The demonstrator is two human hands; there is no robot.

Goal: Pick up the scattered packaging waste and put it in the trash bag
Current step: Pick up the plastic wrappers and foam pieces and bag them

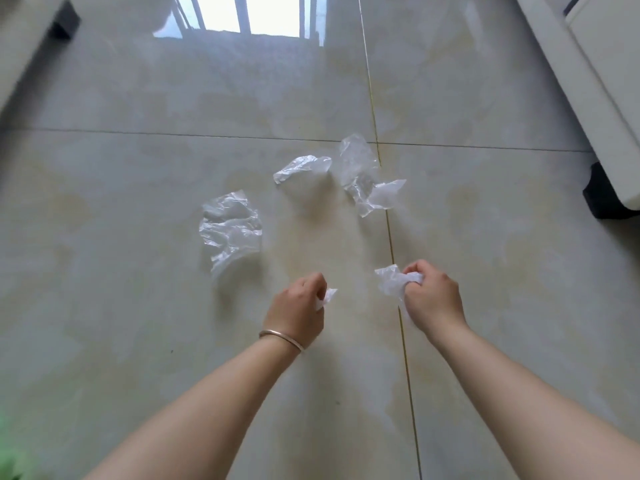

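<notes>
From the head camera we look down on a glossy pale-beige tiled floor (pixel 138 188) crossed by thin grout lines, with a bright window reflection at the top.

Our left hand (pixel 298 306) is curled into a fist around a small scrap of clear crumpled plastic film (pixel 327 297), which pokes out on the thumb side. A thin rose-gold metal bangle (pixel 281 339) circles that wrist. Our right hand (pixel 431 299) is clenched on a larger wad of translucent white plastic wrap (pixel 391 282); the wad bulges out to the left of the fingers (pixel 412 271) and a strip trails down beneath the palm. Both hands hover above the floor, near each other but apart.

Three more pieces of packaging waste lie loose on the tiles beyond the hands. A wide crinkled clear plastic sheet (pixel 230 230) sits to the left. A smaller crumpled clear wrapper (pixel 301 168) lies further away in the middle. Just beside it on the right, a long twisted clear plastic bag (pixel 363 174) straddles the vertical grout line.

A white furniture edge on a black foot (pixel 604 199) stands at the right, and another pale piece of furniture (pixel 20 50) occupies the upper left corner. A blurred green patch (pixel 10 452) shows at the bottom left; we cannot tell what it is.
</notes>
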